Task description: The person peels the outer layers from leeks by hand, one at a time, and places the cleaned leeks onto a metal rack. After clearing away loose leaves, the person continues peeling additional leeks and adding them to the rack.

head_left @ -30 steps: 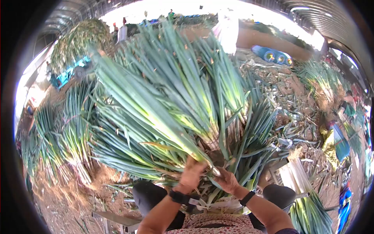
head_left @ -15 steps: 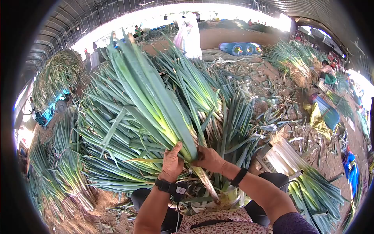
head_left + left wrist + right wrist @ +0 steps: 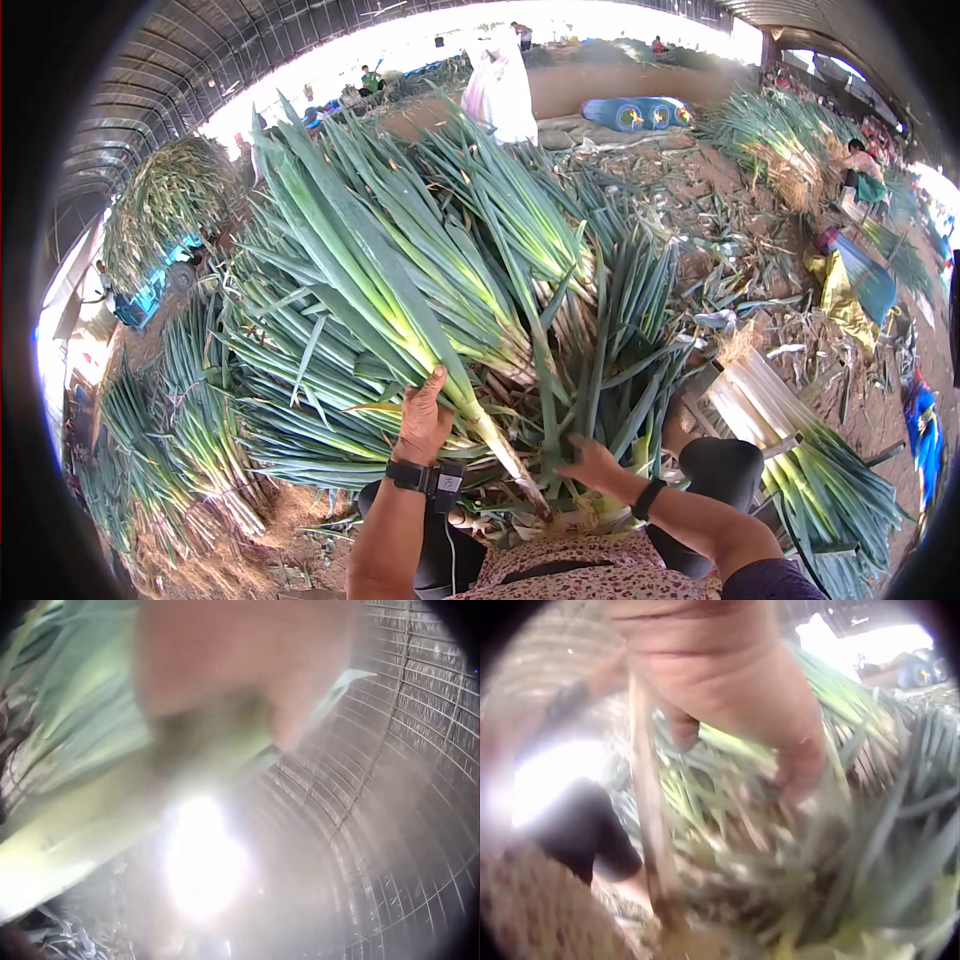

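Observation:
My left hand (image 3: 424, 424) grips a long leek (image 3: 492, 440) partway along its stem, the thumb lying up against it. The pale root end slants down toward my lap, while the broad green leaves reach up and left over the heap. In the left wrist view the hand wraps the leek (image 3: 82, 802), both blurred. Lower and to the right, my right hand (image 3: 598, 468) is apart from that stem, fingers loosely extended above the leaves before my knees. In the right wrist view its thumb and fingers (image 3: 802, 769) are spread apart, with blurred leaves just beyond them.
A large heap of leeks (image 3: 300, 400) spreads in front of me. Beside my right knee (image 3: 722, 478), pale-stemmed leeks (image 3: 800, 430) lie on a metal rack. Loose leaf scraps (image 3: 740, 270) litter the ground at right; more leek bundles (image 3: 205, 450) lie at left.
Both hands were together on the leek. My right hand has come off it, moving down and right; my left keeps its grip, and the pale stem now shows bare below it.

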### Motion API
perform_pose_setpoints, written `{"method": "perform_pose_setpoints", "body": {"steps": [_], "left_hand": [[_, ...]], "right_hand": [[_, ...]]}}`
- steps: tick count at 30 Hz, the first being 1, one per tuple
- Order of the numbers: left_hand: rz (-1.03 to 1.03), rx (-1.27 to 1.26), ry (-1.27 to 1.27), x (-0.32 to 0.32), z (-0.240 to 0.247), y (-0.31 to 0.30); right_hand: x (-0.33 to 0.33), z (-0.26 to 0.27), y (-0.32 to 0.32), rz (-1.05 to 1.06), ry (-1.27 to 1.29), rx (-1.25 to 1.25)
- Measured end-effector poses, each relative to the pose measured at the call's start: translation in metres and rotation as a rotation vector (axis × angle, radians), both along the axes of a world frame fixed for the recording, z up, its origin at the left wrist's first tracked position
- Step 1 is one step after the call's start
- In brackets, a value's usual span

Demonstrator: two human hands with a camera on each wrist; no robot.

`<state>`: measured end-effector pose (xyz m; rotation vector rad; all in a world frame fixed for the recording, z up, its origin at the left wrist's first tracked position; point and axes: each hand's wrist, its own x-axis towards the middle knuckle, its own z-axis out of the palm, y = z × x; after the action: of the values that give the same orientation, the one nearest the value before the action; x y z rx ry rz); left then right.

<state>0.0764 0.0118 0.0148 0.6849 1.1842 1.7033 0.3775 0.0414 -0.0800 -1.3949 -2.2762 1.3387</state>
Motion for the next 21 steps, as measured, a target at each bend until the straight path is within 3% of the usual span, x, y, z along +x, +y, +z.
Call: {"method": "perform_pose_setpoints", "body": {"steps": [1,3,5,8,12,15,18,21], "left_hand": [[-0.068,0.006,0.304,0.005,-0.005,0.001],[-0.110,0.104,0.688,0.007,-0.032,0.007],[-0.193,0.079,0.014,0.047,0.019,0.004],[-0.215,0.052,-0.283,0.065,0.031,0.004],[-0.117,0.016,-0.261,0.083,0.040,0.002],[-0.005,0.028,-0.184,0.083,0.023,0.014],[0.126,0.037,-0.106,0.079,0.021,0.023],[0.271,0.053,-0.093,0.058,0.028,0.022]], "right_hand": [[-0.016,0.011,0.011,-0.009,0.245,0.004],[-0.042,0.083,0.023,0.053,0.562,-0.009],[-0.070,0.103,0.044,0.230,0.709,-0.041],[-0.077,0.126,0.049,0.268,0.566,0.103],[-0.074,0.140,0.038,0.226,0.498,0.060],[-0.083,0.122,0.020,0.186,0.494,0.303],[-0.067,0.136,0.010,-0.012,0.491,0.107],[-0.042,0.116,-0.002,-0.052,0.398,0.070]]}}
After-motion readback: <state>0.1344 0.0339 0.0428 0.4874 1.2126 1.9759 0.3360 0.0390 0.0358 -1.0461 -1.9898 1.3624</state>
